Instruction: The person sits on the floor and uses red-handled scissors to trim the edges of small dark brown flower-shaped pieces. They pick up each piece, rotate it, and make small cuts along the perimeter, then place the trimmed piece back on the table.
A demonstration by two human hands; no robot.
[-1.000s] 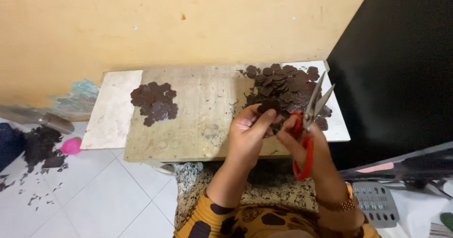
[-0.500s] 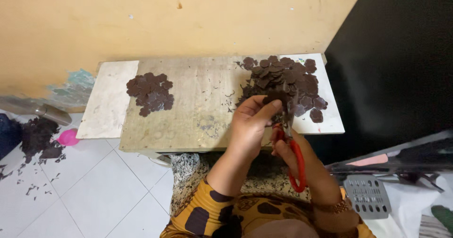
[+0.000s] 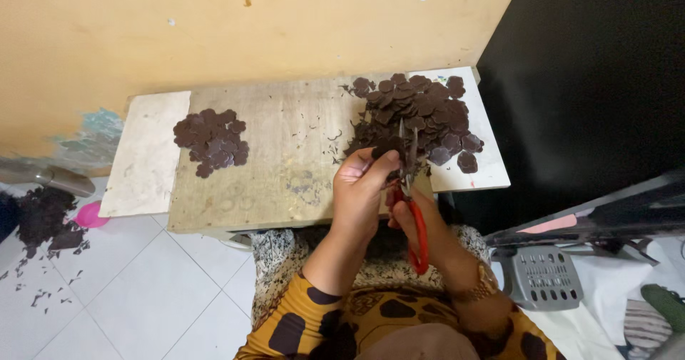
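Note:
My left hand pinches a small dark brown piece over the near edge of a low wooden board. My right hand grips red-handled scissors, their metal blades pointing up against that piece. A large heap of dark brown round pieces lies just beyond both hands on the board's right side. A smaller heap of the same pieces sits on the left side.
A yellow wall rises behind the board. A black panel stands at the right. Dark scraps and a pink lid lie on the white tiled floor at left. A grey keypad device sits at right.
The scissors swung from pointing up-right over the large heap to upright in front of it. Both hands shifted slightly toward me, and the camera view moved.

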